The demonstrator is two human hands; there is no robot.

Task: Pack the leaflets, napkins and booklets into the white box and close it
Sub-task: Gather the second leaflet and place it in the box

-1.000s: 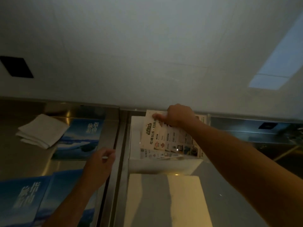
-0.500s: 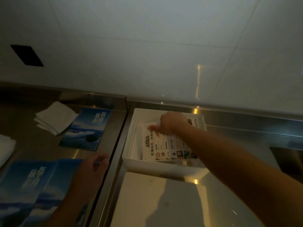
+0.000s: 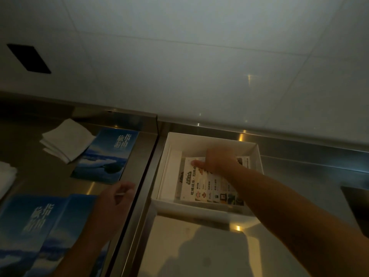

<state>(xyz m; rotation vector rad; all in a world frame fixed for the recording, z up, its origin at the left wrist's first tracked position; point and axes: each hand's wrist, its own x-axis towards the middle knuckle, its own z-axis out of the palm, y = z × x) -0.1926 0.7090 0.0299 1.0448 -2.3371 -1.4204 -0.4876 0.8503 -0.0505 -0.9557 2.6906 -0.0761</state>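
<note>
Down goes the leaflet, now flat inside the white box, your right hand pressing its far end. Left of the box, your loosely curled left hand grips nothing, nearest the blue booklet, whose long axis runs away from you.

A dimly lit commercial kitchen or catering prep area: brushed stainless-steel counters set side by side with raised back edges meet a wall of large pale panels, with a dark rectangular opening at upper left. Glossy blue travel booklets, folded white napkins and a white box holding a printed leaflet cover the metal surfaces.
</note>
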